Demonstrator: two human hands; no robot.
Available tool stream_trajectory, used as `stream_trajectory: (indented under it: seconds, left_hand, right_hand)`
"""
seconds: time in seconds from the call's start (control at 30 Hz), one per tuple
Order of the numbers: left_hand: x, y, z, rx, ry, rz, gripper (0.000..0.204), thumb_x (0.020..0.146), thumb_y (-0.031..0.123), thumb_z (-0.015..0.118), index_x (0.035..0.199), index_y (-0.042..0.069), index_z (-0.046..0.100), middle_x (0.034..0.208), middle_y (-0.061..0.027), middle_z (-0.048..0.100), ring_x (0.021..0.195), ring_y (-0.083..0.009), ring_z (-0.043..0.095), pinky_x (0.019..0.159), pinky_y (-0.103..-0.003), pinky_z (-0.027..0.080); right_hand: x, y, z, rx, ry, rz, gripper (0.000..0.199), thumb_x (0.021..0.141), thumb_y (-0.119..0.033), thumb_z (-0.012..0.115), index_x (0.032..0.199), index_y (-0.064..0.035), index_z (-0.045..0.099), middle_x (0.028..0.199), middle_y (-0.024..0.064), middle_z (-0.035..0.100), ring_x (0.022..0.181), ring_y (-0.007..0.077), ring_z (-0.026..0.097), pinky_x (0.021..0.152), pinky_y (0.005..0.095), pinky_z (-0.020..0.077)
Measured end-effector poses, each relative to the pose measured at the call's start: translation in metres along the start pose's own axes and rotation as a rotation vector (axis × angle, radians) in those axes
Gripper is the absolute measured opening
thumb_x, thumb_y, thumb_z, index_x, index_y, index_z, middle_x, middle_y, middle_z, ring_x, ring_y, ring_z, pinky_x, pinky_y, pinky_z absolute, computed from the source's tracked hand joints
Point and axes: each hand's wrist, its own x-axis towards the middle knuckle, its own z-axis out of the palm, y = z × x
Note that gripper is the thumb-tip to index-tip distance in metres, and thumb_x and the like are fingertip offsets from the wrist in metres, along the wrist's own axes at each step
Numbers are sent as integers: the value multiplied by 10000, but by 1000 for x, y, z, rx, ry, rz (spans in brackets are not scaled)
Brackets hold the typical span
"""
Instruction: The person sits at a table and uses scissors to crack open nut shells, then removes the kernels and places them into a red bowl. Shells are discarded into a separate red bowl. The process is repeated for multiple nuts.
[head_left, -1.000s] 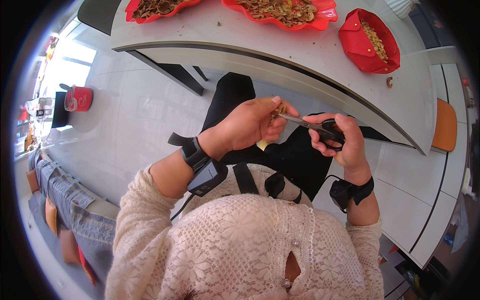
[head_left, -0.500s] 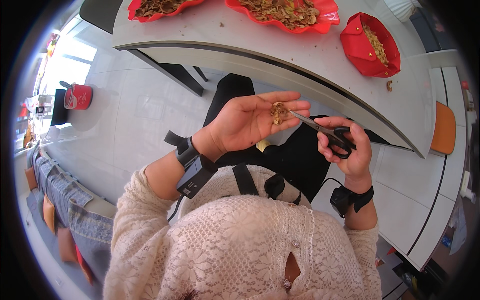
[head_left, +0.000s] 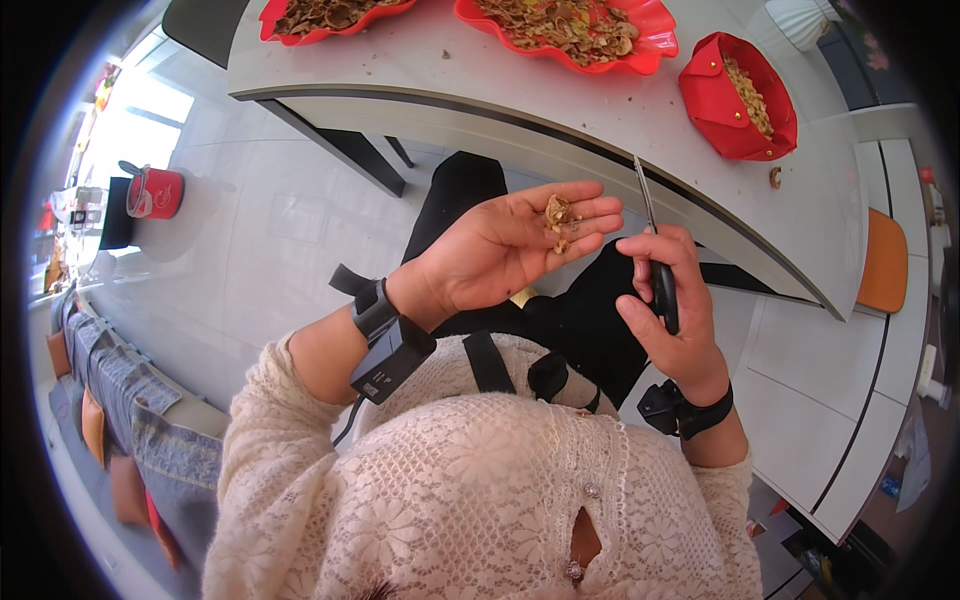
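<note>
My left hand [head_left: 480, 245] is turned palm up with its fingers stretched out. Small brown pieces of cracked walnut [head_left: 558, 212] rest loosely on the fingers. To the right, my right hand [head_left: 685, 315] is closed around the black handles of a pair of scissors [head_left: 664, 298]. Their narrow metal blades look closed and point up toward the table edge, apart from the walnut pieces. How the fingers sit in the handle loops is partly hidden.
The white table [head_left: 560, 105] carries a red wavy-edged tray [head_left: 655, 50] of shells, a similar red dish [head_left: 290, 38], and a red snap-cornered holder [head_left: 715, 105] of pale kernels. A shell bit [head_left: 775, 178] lies beside it. A red bucket [head_left: 165, 193] stands left.
The scissors have moved away from the walnut pieces and swung upright in my right hand. The pieces on my left fingers have shifted, with a larger one now on top.
</note>
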Motion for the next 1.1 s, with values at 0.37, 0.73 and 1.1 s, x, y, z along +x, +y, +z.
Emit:
stream_trajectory:
  seconds: [0.37,0.73,1.1]
  left_hand:
    - [-2,6,8,-113,3,-7,470,941,41,372,1373,-102,253,1417,-245,326,1330,-322,338,1116,-395,307]
    - [-31,134,66,254,76,324,435,921,-55,313,1351,-117,294,1276,-185,484,901,-133,553,878,-239,497]
    - [-6,233,58,423,379,592,467,843,-121,220,1294,-166,333,1338,-273,389,1129,-237,537,948,-262,488]
  right_hand:
    - [0,0,-5,-15,167,-59,340,769,38,579,1097,-34,533,950,56,429,750,101,409,671,216,368]
    - [12,10,-118,244,751,-67,298,874,-13,486,1172,-28,488,979,25,444,765,74,407,610,220,337]
    - [29,63,-155,317,779,84,285,879,-18,501,1163,-44,521,954,8,457,732,64,409,571,201,334]
